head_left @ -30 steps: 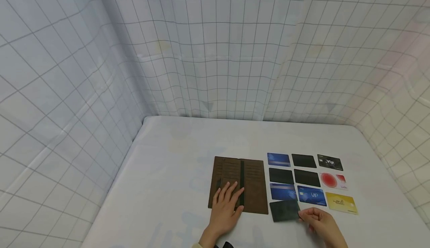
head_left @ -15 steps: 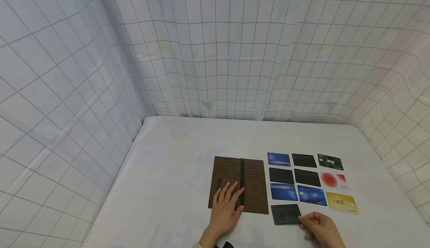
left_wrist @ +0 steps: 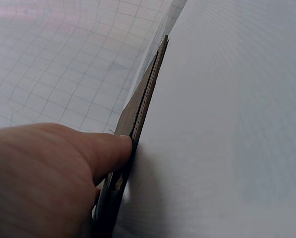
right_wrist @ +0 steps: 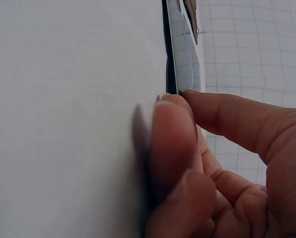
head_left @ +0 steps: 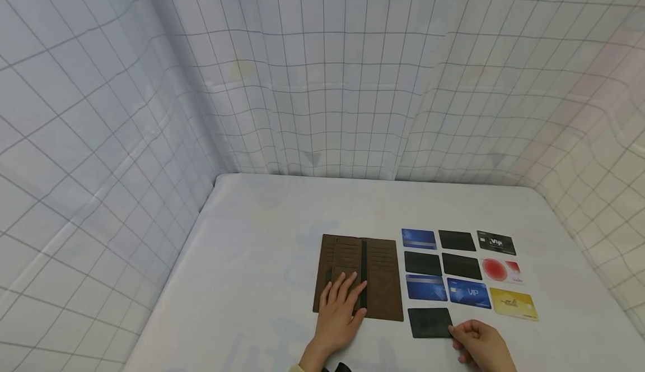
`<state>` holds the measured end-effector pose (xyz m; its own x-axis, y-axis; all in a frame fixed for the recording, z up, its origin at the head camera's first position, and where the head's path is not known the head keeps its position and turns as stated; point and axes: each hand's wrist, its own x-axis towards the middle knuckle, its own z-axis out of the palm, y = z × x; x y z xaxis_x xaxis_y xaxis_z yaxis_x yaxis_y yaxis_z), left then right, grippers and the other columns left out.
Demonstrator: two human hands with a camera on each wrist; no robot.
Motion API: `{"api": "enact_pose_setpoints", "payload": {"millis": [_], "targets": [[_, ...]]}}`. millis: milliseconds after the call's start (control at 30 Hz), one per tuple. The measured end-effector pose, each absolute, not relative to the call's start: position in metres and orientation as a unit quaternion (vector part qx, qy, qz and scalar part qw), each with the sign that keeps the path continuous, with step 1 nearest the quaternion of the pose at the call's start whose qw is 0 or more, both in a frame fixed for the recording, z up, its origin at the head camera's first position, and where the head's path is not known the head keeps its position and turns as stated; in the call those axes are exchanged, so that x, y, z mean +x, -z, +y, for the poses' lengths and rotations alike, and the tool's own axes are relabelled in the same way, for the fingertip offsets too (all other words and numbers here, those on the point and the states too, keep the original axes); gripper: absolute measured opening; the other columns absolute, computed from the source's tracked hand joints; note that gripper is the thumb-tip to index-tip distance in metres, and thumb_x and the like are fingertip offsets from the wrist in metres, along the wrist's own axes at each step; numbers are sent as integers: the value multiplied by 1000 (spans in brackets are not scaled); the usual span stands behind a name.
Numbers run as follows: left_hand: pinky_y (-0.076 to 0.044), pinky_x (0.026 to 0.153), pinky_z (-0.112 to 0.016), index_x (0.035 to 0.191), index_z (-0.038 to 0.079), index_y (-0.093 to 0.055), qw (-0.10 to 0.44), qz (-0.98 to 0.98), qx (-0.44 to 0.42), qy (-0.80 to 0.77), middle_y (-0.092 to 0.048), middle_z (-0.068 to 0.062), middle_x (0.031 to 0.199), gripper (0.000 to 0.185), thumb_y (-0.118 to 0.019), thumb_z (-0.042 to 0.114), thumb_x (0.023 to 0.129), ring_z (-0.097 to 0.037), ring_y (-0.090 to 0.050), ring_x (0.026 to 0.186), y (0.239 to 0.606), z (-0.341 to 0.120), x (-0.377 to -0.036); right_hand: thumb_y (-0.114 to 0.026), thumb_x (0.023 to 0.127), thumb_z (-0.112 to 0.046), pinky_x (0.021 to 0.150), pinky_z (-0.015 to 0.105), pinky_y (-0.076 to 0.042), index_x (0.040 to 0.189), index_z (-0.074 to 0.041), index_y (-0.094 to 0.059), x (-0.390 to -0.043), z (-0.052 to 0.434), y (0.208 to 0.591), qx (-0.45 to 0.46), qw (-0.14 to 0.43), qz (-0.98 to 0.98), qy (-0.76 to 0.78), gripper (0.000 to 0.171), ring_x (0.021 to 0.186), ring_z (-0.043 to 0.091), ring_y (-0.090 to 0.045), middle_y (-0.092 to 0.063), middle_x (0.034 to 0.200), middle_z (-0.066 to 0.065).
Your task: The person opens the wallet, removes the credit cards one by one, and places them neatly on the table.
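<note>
An open brown wallet with rows of card slots lies on the white table. My left hand rests on its left half, fingers spread and nearly straight; in the left wrist view the thumb lies at the wallet's edge. To the right of the wallet, my right hand pinches the right edge of a dark card between thumb and fingertips. That card sits below a blue card in the left column. The right wrist view shows it edge-on, close over the table, at the fingertips.
Further cards lie in rows beyond the right hand: a blue VIP card, a yellow card, a white card with a red circle, a black Vip card and several plain black ones. Grid-patterned white curtains enclose the table.
The right hand has drawn the dark card slightly toward me and straightened it, away from the blue card's lower edge. My left hand stays in place on the wallet.
</note>
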<state>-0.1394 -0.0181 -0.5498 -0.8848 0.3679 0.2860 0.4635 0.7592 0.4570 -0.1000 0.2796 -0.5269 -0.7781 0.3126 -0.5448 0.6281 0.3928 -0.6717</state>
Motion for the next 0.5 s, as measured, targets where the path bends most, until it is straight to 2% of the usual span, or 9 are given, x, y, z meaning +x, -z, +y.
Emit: {"api": "enact_pose_setpoints", "payload": {"millis": [500], "targets": [[-16, 106, -54, 139, 18, -48, 74, -935, -218, 269, -35, -6, 148, 46, -53, 30, 95, -29, -22, 138, 548, -18, -140, -65, 91, -28, 54, 32, -47, 91, 5, -57, -99, 278, 530, 289, 158, 831, 448, 34, 55, 20, -53, -56, 66, 7]]}}
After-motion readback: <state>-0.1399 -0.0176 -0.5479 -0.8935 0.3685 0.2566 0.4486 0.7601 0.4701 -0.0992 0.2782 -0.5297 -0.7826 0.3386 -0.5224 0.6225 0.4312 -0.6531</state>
